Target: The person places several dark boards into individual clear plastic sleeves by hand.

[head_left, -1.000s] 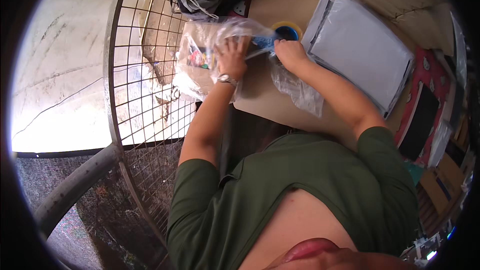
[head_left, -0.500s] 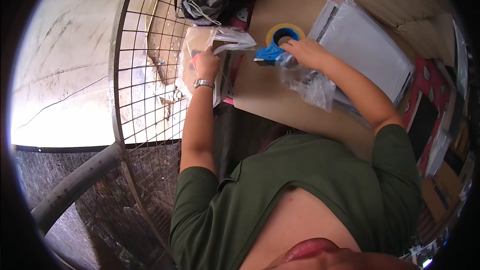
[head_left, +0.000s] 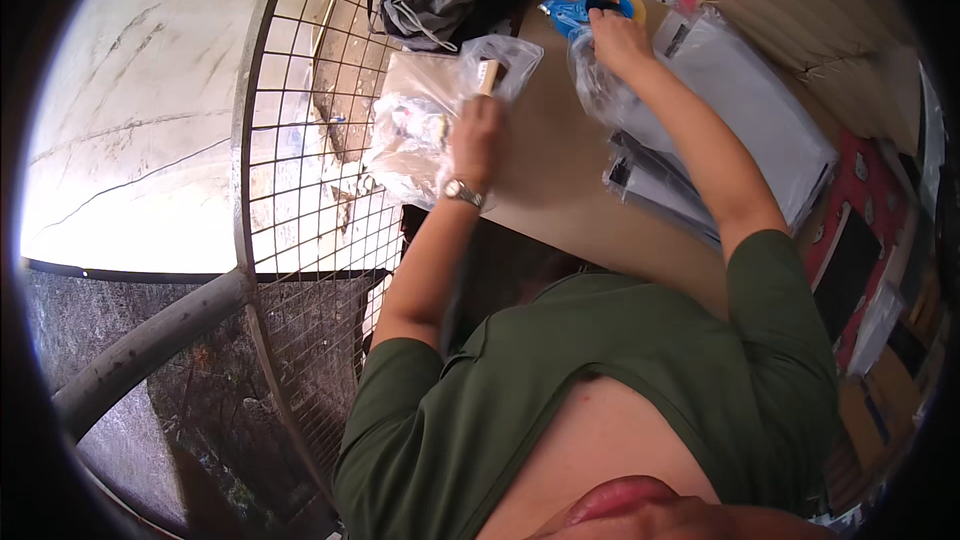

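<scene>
Near the left corner of the desk's (head_left: 545, 180) near edge, the left hand (head_left: 477, 140) is at a clear plastic packet (head_left: 405, 165); motion blur hides whether its grip is together or apart. The packet looks light, limp and slippery — better pinched by a flat edge than a loose fold. Farther off, toward the desk's far edge, the right hand's (head_left: 618, 43) grip is clamped on a blue tape dispenser (head_left: 568, 15) — probably stiff, and best held by its frame, clear of the tip.
</scene>
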